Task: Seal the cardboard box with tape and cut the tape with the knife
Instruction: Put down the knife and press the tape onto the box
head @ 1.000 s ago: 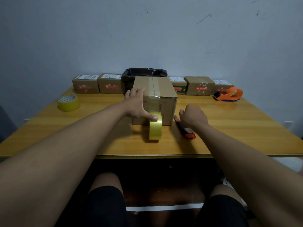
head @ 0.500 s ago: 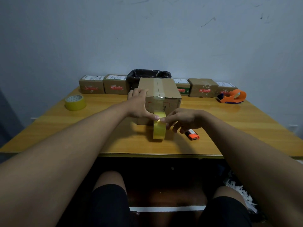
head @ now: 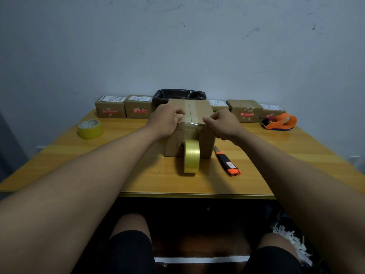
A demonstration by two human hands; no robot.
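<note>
The cardboard box [head: 198,110] stands mid-table with a tape strip along its top seam and down its front. A yellowish tape roll [head: 191,156] stands on edge against the box front, still joined to that strip. My left hand [head: 165,121] lies over the box's top front left corner with its fingers curled, fingertips at the strip's left edge. My right hand [head: 222,124] covers the top front right corner the same way, fingertips at the strip's right edge. The orange and black knife [head: 227,162] lies on the table right of the roll, untouched.
Several small labelled boxes [head: 110,107] line the back of the wooden table [head: 138,175], with a black bag-lined bin [head: 178,94] behind the box. A second yellow tape roll [head: 90,129] sits at the left and an orange tape dispenser [head: 280,121] at the right.
My right hand left the knife's side, touched the roll, then rose to the box's top front edge. My left hand moved from the roll up to that edge.
</note>
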